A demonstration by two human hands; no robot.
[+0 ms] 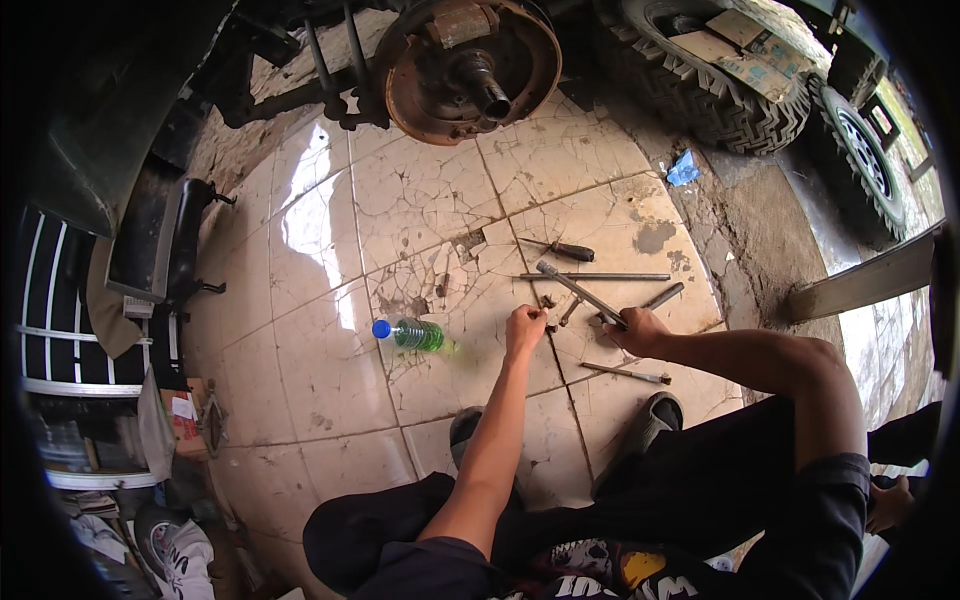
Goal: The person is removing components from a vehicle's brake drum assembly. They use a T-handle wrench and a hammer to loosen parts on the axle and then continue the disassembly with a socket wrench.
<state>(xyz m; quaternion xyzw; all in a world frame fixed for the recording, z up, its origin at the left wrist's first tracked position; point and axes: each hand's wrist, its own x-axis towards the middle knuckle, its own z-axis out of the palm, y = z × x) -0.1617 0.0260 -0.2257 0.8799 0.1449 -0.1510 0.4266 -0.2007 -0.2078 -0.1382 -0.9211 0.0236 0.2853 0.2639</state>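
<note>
My right hand (642,332) is closed round the near end of a grey metal bar (583,293), which slants up and away to the left. Fingertips pinched together, my left hand (525,328) is low over the tiles, at some small rusty metal parts (549,301); what it pinches is too small to make out. A small rusty bolt-like piece (571,312) lies between my hands. Just beyond them are a long thin rod (597,277) and a dark-handled screwdriver (572,252). A short bar (663,296) rests beyond my right hand, and a paintbrush (628,373) nearer me.
A clear bottle of green liquid with a blue cap (415,335) lies left of my left hand. Ahead hangs a rusty wheel hub (480,80). Large tyres (745,110) stand far right, near a blue scrap (683,169). Another person's hand (888,505) shows at the right edge.
</note>
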